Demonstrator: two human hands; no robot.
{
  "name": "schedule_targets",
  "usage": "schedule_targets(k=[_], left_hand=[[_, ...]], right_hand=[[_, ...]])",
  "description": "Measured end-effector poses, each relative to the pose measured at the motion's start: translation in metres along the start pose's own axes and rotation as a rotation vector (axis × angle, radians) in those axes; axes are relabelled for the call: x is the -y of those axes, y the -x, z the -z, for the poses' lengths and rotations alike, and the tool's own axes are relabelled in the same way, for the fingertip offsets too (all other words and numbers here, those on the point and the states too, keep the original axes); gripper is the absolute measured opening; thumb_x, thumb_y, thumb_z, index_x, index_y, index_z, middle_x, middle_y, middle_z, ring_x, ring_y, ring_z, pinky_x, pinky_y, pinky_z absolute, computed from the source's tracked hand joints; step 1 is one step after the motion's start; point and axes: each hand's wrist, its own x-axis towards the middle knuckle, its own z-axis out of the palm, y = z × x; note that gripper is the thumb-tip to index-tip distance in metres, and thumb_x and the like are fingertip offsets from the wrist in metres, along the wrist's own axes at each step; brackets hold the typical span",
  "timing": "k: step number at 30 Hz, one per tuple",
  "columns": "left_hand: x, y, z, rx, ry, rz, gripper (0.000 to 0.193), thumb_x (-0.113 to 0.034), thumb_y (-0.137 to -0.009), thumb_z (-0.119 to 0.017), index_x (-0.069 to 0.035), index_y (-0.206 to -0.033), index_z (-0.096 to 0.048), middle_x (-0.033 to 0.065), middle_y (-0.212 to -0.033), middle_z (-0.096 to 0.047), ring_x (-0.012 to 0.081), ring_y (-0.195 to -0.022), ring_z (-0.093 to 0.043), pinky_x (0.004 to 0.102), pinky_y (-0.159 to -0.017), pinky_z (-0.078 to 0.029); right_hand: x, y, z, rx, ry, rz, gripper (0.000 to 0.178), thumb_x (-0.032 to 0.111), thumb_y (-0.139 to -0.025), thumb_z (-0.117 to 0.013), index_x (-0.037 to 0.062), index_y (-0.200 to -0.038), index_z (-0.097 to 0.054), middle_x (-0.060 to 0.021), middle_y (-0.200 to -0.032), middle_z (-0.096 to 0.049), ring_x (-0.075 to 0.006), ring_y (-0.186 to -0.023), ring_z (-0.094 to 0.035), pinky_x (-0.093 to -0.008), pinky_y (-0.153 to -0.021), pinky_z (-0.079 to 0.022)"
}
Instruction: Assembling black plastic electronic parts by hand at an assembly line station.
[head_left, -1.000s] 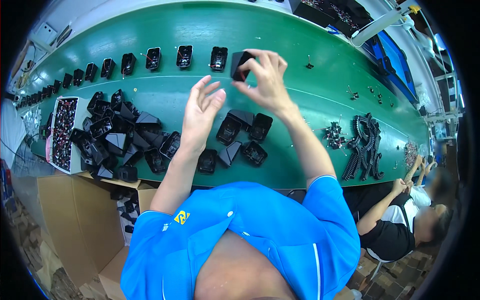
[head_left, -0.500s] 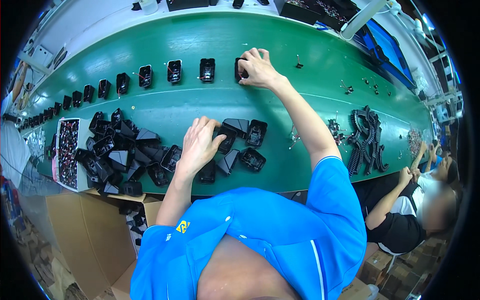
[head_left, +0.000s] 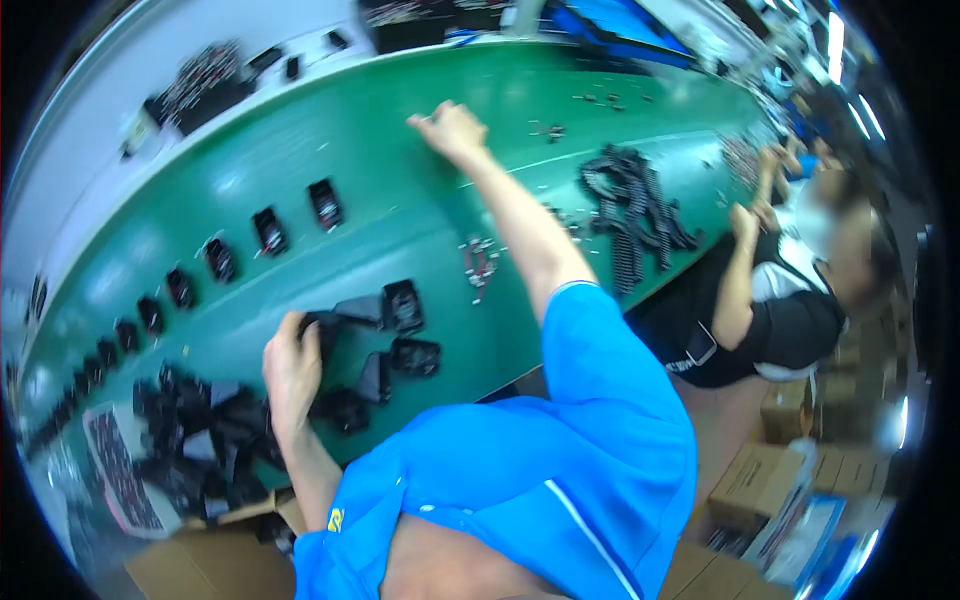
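Observation:
My left hand (head_left: pixel 290 375) is closed, thumb and fingers at the edge of a black plastic housing (head_left: pixel 326 332). Close by lie more loose housings, among them an open-topped one (head_left: pixel 403 307) and another (head_left: pixel 415 357). My right arm stretches far across the green table, where my right hand (head_left: pixel 457 132) has its fingers drawn together. Blur and the fingers hide whatever is between them. To its left, a slanting row of housings with small parts and wires inside ends at one housing (head_left: pixel 325 204) that stands apart from the hand.
A heap of black housings (head_left: pixel 205 430) and a white box (head_left: pixel 125 470) of small parts lie at the left. Black ribbed strips (head_left: pixel 635 215) are piled at the right, near wired parts (head_left: pixel 478 265). A person (head_left: pixel 770 290) sits at the right edge.
My right hand has let go of the last housing in the row and moved right. My left hand has stayed by the same loose housings. The whole view has turned toward the right.

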Motion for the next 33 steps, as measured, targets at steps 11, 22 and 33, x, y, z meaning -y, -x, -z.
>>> schedule_targets(k=[11,22,33], left_hand=[[0.021,-0.004,-0.011,0.283,1.839,-0.121,0.041,-0.010,-0.106,-0.043,-0.008,-0.146,-0.043,0.0150,-0.115,-0.059,0.0150,-0.077,-0.059,0.0262,-0.067,-0.051],[-0.092,0.003,-0.013,0.064,1.873,0.242,0.052,-0.015,-0.108,-0.041,-0.013,-0.158,-0.027,0.0147,-0.118,-0.058,0.0142,-0.085,-0.055,0.0262,-0.076,-0.049],[-0.072,0.009,-0.027,0.270,1.718,-0.105,0.051,-0.018,-0.110,-0.040,-0.012,-0.159,-0.026,0.0122,-0.122,-0.056,0.0124,-0.094,-0.053,0.0236,-0.088,-0.044]], right_hand=[[-0.015,0.024,-0.002,0.023,-0.581,0.388,0.009,0.012,-0.080,-0.077,0.0135,-0.088,-0.080,-0.0047,-0.086,-0.074,-0.0160,-0.072,-0.065,-0.0314,-0.072,-0.054],[0.074,0.252,0.065,-0.029,-0.971,0.952,0.013,0.008,-0.082,-0.073,0.0175,-0.088,-0.067,0.0072,-0.095,-0.068,-0.0124,-0.097,-0.059,-0.0453,-0.107,-0.028],[0.061,0.286,0.069,-0.233,-0.715,0.776,0.010,0.013,-0.081,-0.072,0.0185,-0.084,-0.065,0.0096,-0.099,-0.063,-0.0162,-0.114,-0.050,-0.0503,-0.110,-0.022]])
